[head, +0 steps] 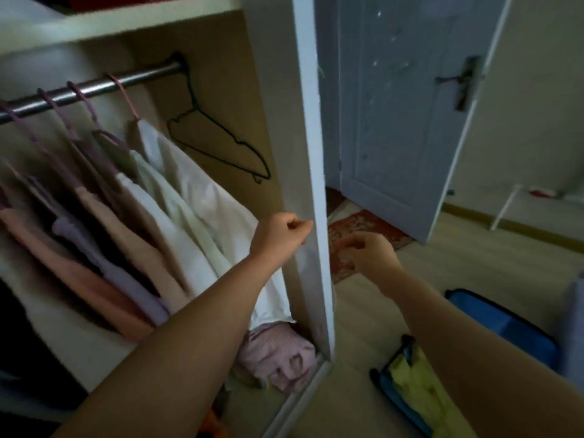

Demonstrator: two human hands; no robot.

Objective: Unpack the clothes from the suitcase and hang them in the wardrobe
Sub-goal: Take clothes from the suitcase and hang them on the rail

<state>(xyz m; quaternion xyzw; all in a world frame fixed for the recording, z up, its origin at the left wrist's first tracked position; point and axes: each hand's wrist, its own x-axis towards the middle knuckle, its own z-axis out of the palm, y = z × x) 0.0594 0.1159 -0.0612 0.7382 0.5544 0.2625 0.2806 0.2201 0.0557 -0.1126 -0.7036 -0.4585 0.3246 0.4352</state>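
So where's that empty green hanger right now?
In the head view, the empty green hanger hangs at the far right end of the metal rail inside the wardrobe, just right of the white garment and near the side panel.

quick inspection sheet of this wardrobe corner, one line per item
surface: pale floor, red rug on it
job's things: blue suitcase on the floor, yellow-green garment in it; clothes hang on the rail; one dark hanger empty
clutter: pink heap on the wardrobe bottom
hands: left hand fisted by the side panel, right hand loosely curled; nothing seen in either
cables: nothing seen
surroundings: blue-grey door ajar
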